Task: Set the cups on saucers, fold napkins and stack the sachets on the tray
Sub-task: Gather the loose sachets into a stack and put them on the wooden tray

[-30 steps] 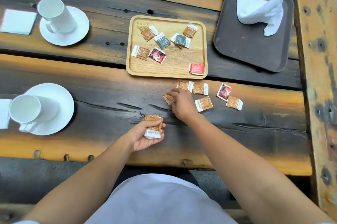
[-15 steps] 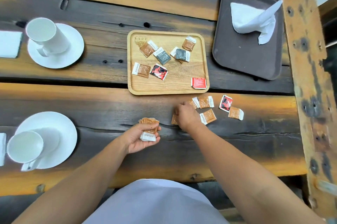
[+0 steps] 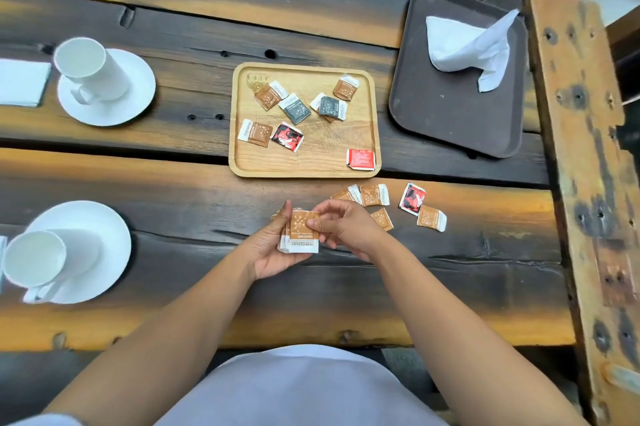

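- A small stack of brown sachets (image 3: 300,234) is held just above the bench (image 3: 173,190), near the wooden tray (image 3: 304,167).
- The left hand (image 3: 270,254) has its grip curled round the stack; the right hand (image 3: 346,230) pinches the top sachet's edge.
- Loose sachets (image 3: 374,195) lie just right of the hands.
- More sachets are scattered on the tray.

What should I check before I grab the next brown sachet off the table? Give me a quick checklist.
1. Brown sachet stack gripped in left hand: ok.
2. Right hand free: not ok, it pinches the stack's top edge.
3. Stack edges squared: cannot tell.
4. Loose brown sachets unobstructed on the table: ok.
5. Wooden tray has bare room: ok.
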{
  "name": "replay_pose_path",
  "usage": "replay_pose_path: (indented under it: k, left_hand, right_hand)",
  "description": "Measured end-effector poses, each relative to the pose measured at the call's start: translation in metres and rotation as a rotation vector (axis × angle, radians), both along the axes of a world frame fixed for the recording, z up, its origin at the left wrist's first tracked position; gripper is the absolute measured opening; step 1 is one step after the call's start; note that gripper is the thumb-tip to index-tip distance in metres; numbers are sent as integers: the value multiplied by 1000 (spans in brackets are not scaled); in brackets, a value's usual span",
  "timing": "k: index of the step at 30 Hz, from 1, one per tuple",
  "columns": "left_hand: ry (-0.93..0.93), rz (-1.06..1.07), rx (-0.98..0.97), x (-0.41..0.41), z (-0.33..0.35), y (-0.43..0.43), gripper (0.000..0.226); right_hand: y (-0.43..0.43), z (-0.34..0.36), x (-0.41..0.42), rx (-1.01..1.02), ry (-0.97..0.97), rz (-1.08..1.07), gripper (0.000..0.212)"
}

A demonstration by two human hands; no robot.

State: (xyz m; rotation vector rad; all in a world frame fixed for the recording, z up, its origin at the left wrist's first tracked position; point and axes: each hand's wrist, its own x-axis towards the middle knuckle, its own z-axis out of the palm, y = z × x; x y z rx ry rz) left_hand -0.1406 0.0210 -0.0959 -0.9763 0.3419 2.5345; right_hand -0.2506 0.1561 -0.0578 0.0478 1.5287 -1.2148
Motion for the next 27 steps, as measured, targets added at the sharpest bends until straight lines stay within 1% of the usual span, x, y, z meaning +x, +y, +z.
replay_pose_path:
  k: [1,2,4,6,8,10,12,14,15,16,18,20,23,25,27]
  left_hand:
    - [8,33,1,-2,1,8,90]
    - [3,73,2,-4,2,16,88]
    - [-19,124,-10,-6,4,33,72]
    - [-16,108,-71,-6,7,51,54]
    - [-22,104,-125,-8,5,69,43]
    - [-28,114,-138,-9,3,83,30]
    - [-23,112,-138,-11,1,95,26]
    - [-28,101,-146,-12,-1,106,26]
    - [-38,101,-152,-13,-3,111,24]
    - [-59,105,-156,-13,-5,115,19]
    - [-121,124,-159,-14,-9,122,12]
    - [-171,148,-159,-15,-15,126,10]
    - [-224,178,-160,-12,-23,127,9]
    - [-246,187,-164,-11,-29,125,8]
    - [-260,190,-171,-11,-32,123,9]
  right_hand:
    - [4,0,2,4,45,-13,19]
    - [9,0,2,7,94,-27,17]
    - [21,-1,3,-16,172,-46,15]
    - [35,-2,3,-29,242,-12,16]
    - [49,-4,0,-15,298,34,17]
    - [62,-6,-5,8,336,63,21]
    - [75,-10,-12,24,360,99,23]
    - [85,-17,-20,41,359,116,20]
    - [89,-20,-25,74,382,120,17]
    - [93,-25,-31,136,444,136,13]
    - [101,-34,-42,285,641,225,14]
    - [106,-43,-51,360,803,384,25]
    - [105,-55,-57,394,975,652,38]
    - [102,-60,-56,413,1061,779,45]
    - [101,-64,-55,432,1137,863,49]
